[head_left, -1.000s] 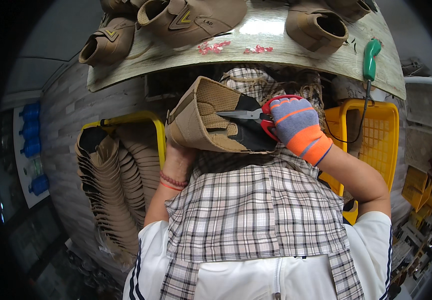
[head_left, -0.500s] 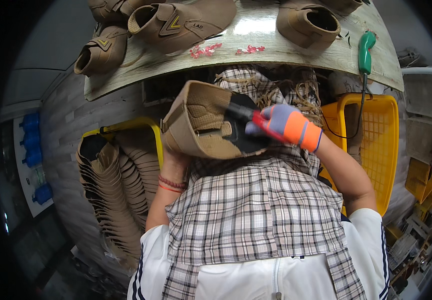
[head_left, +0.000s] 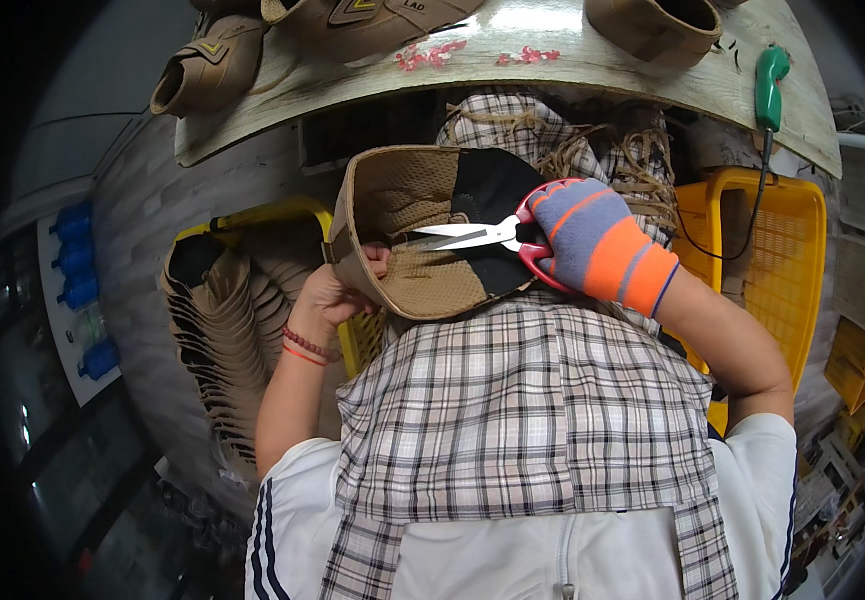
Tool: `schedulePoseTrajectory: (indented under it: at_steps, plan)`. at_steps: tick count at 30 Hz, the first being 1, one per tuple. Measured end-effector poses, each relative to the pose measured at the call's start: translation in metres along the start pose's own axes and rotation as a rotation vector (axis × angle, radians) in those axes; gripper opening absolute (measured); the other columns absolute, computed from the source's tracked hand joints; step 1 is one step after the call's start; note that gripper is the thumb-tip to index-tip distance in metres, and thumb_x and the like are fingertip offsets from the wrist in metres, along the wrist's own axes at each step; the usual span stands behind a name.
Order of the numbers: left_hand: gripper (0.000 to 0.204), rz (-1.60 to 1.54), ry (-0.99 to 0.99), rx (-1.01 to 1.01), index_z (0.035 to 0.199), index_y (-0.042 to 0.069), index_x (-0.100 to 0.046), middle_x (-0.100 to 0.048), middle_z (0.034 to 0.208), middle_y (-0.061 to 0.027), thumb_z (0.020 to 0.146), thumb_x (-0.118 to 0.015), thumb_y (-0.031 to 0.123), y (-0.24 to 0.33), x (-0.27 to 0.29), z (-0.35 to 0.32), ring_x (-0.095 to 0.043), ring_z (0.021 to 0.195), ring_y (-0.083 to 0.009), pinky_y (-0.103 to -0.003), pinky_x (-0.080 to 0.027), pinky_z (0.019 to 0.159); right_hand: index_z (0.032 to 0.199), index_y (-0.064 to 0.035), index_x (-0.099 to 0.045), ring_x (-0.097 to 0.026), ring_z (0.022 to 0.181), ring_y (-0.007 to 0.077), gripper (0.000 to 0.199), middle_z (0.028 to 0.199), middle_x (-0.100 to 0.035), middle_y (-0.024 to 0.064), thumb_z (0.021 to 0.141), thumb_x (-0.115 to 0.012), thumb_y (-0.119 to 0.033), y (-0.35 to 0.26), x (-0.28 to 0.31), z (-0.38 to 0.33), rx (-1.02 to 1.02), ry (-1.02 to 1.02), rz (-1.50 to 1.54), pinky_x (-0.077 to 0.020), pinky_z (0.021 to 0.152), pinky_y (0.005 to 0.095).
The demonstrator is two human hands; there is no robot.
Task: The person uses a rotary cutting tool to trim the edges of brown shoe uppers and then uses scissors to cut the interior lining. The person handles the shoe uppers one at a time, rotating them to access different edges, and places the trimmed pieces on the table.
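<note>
A tan shoe upper (head_left: 377,200) with a black lining part is held over my lap, its opening facing up. My left hand (head_left: 337,290), bare with a beaded bracelet at the wrist, grips its left edge; the fingertips reach inside against the lining. In a grey and orange glove, my right hand (head_left: 602,240) is closed round the red handles of a pair of scissors (head_left: 497,234). The blades lie slightly apart over the inside of the upper and point toward my left fingertips. A small loop or tab shows just above the blades.
Ahead is a pale table (head_left: 542,90) with several brown shoes and a green corded hand tool (head_left: 770,88). To the left, a yellow basket (head_left: 287,212) holds stacked tan uppers (head_left: 217,350). A yellow crate (head_left: 782,260) stands to the right, the cord hanging by it.
The scissors, blurred before, now extend leftward into the upper with blades apart. My left fingers have come over the rim to the inside. The view has shifted slightly.
</note>
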State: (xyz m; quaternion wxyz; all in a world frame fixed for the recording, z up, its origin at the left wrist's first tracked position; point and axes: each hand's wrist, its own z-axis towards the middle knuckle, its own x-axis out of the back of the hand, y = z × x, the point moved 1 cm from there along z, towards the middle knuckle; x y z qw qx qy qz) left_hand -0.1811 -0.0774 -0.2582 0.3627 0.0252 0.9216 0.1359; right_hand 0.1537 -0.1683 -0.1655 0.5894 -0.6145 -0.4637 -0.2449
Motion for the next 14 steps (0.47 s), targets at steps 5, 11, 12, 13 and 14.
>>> schedulePoseTrajectory:
  at_steps: [5, 11, 12, 13, 14]
  plan:
    - [0.04, 0.05, 0.158, -0.151, 0.108, -0.006, -0.057, -0.065, 0.101, -0.0123, 0.072, -0.073, -0.008, -0.006, -0.013, -0.001, -0.066, 0.091, -0.022, -0.032, -0.055, 0.086, 0.094, -0.0092, -0.071, -0.066, 0.082, 0.0272, 0.029, 0.084, -0.068, 0.0109, 0.074, -0.074, -0.029, -0.008, -0.006, 0.011, 0.025, -0.038, -0.044, -0.0522, 0.074, 0.0357]
    - [0.033, 0.109, 0.258, -0.056, 0.105, -0.007, -0.061, -0.067, 0.097, -0.0134, 0.075, -0.071, -0.006, -0.002, -0.027, -0.008, -0.068, 0.086, -0.0237, -0.035, -0.057, 0.081, 0.094, -0.0096, -0.067, -0.064, 0.082, 0.0281, 0.03, 0.083, -0.065, 0.0107, 0.075, -0.074, -0.032, -0.019, -0.003, 0.022, 0.042, -0.115, -0.126, -0.0493, 0.072, 0.0374]
    - [0.034, 0.095, 0.242, -0.062, 0.107, -0.008, -0.06, -0.067, 0.099, -0.0143, 0.076, -0.071, -0.005, -0.003, -0.025, -0.007, -0.068, 0.087, -0.024, -0.035, -0.057, 0.081, 0.094, -0.0101, -0.067, -0.064, 0.082, 0.0279, 0.03, 0.083, -0.065, 0.0104, 0.075, -0.074, -0.033, -0.021, -0.002, 0.024, 0.037, -0.131, -0.141, -0.0492, 0.073, 0.0372]
    - [0.035, 0.081, 0.228, -0.072, 0.109, -0.009, -0.059, -0.067, 0.101, -0.0153, 0.076, -0.071, -0.003, -0.004, -0.019, -0.007, -0.068, 0.088, -0.0243, -0.036, -0.057, 0.082, 0.094, -0.0107, -0.067, -0.064, 0.082, 0.0277, 0.03, 0.083, -0.065, 0.01, 0.076, -0.074, -0.033, -0.023, -0.002, 0.025, 0.036, -0.146, -0.158, -0.0491, 0.073, 0.0371]
    - [0.037, 0.066, 0.213, -0.081, 0.111, -0.009, -0.058, -0.067, 0.104, -0.0162, 0.077, -0.072, -0.002, -0.006, -0.012, -0.006, -0.068, 0.089, -0.0246, -0.036, -0.057, 0.083, 0.094, -0.0107, -0.067, -0.064, 0.084, 0.0281, 0.031, 0.084, -0.065, 0.0099, 0.075, -0.074, -0.034, -0.023, -0.004, 0.026, 0.046, -0.13, -0.149, -0.0489, 0.075, 0.0376]
